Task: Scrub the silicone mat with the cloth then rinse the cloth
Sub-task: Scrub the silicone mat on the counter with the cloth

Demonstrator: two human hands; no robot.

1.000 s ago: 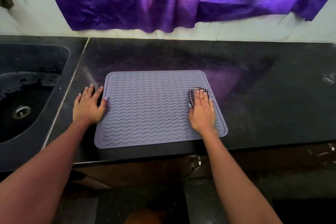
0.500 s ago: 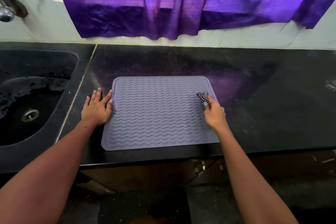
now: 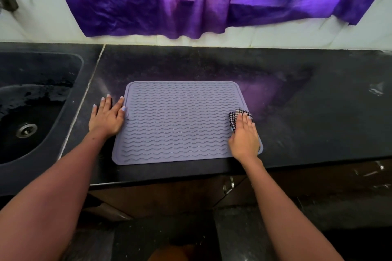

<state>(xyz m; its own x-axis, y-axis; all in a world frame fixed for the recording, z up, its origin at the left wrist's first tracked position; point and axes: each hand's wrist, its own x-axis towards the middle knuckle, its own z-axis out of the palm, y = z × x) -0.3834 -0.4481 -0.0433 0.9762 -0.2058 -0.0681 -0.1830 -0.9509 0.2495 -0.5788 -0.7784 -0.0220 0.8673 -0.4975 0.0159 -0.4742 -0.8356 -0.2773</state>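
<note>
Black stone desk [image 3: 297, 112] under a purple curtain [image 3: 191, 2], dusty and streaked. We keep our left hand [image 3: 107, 117] flat, fingers straight, palm on the desk with thumb and forefinger over the near edge of the silicone mat [image 3: 180, 123]. Our right hand [image 3: 244, 136] presses the bunched checked cloth [image 3: 234, 117] onto the mat's far-side border, fingers laid over it; cloth pokes out past the fingertips. Risks as we judge them: the cloth sits at the rim, so a stroke outward may drag it onto the dusty desk and carry grit back. A hard push may buckle the mat. Sink [image 3: 31, 112] lies beyond our left hand; a wet cloth carried there would drip across the mat.
</note>
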